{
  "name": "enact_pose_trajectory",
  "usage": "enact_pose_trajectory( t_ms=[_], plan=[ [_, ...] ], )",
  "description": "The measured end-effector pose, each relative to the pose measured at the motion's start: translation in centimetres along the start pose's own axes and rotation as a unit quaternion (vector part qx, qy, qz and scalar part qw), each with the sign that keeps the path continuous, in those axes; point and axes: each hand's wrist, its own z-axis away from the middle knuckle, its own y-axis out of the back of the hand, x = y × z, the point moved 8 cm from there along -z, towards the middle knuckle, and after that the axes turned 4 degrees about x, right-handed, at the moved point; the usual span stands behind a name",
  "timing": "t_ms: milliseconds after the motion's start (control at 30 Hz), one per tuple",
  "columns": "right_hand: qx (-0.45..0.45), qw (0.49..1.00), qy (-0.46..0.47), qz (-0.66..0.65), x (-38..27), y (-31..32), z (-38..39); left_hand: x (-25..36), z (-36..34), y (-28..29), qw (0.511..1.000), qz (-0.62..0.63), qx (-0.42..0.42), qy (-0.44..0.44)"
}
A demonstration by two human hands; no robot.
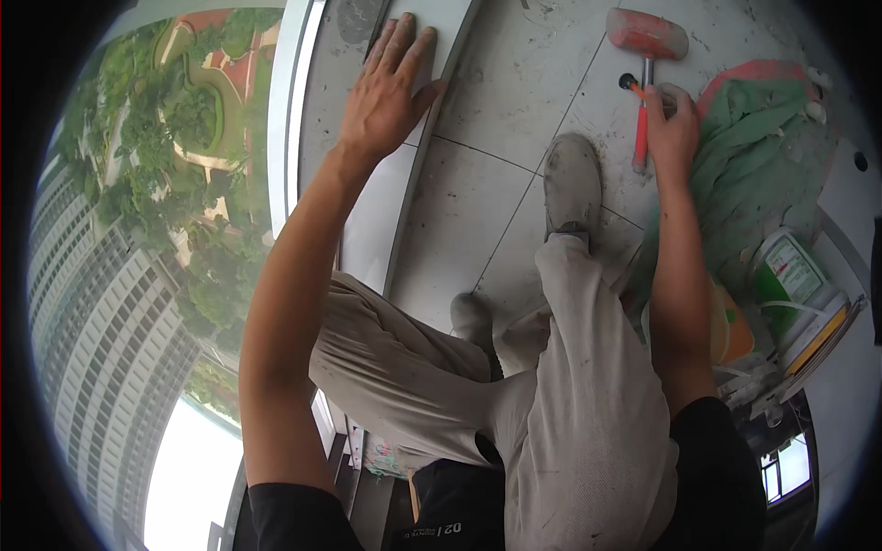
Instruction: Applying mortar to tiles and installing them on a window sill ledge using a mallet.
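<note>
My left hand (379,108) rests flat with fingers stretched out on a pale sill slab (375,216) along the window. At the right, my right hand (672,133) has its fingers curled around a small tool (630,83) with a round black end and an orange part. Most of that tool is hidden by my fingers. Right beside this hand, a rubber mallet (647,37) lies on the tiled floor, its head dusty red and its handle red with a metal neck.
A crumpled green cloth (758,138) with a red edge lies right of my right hand. Behind it stand a white-and-green bottle (790,266) and a bucket (813,335). My shoe (571,184) is on the dusty tiles (514,83). Window glass (197,184) runs along the left.
</note>
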Motion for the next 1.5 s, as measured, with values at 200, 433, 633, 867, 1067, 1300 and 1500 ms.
enact_pose_trajectory(
  t_ms=[200, 433, 633, 867, 1067, 1300, 1500],
  plan=[
    [0.091, 0.995, -0.018, -0.029, -1.7, 2.2, 1.0, 1.3, -1.7, -1.0, 1.000, -0.010, -0.008, -0.023],
    [0.078, 0.983, 0.002, -0.165, -5.6, 2.3, 3.4, 1.6, -2.7, -0.8, 0.998, -0.031, -0.046, -0.014],
    [-0.010, 0.984, -0.038, -0.174, -8.1, 1.0, 5.2, 1.4, -3.1, 0.3, 0.996, -0.049, -0.069, 0.001],
    [-0.190, 0.949, 0.171, -0.183, -6.9, -1.7, 13.9, 4.3, -5.3, -0.9, 0.993, -0.030, -0.114, 0.016],
    [-0.213, 0.920, -0.087, -0.318, -10.8, 10.0, 13.4, 4.5, -0.2, 5.7, 0.993, 0.032, -0.089, 0.078],
    [-0.046, 0.933, -0.331, -0.134, -8.7, 35.4, 29.2, 21.7, 31.0, 18.1, 0.574, 0.396, -0.427, 0.576],
    [-0.254, 0.801, -0.537, -0.073, -13.0, 48.6, 60.5, 27.1, 32.4, 32.5, 0.630, 0.349, -0.411, 0.558]
  ],
)
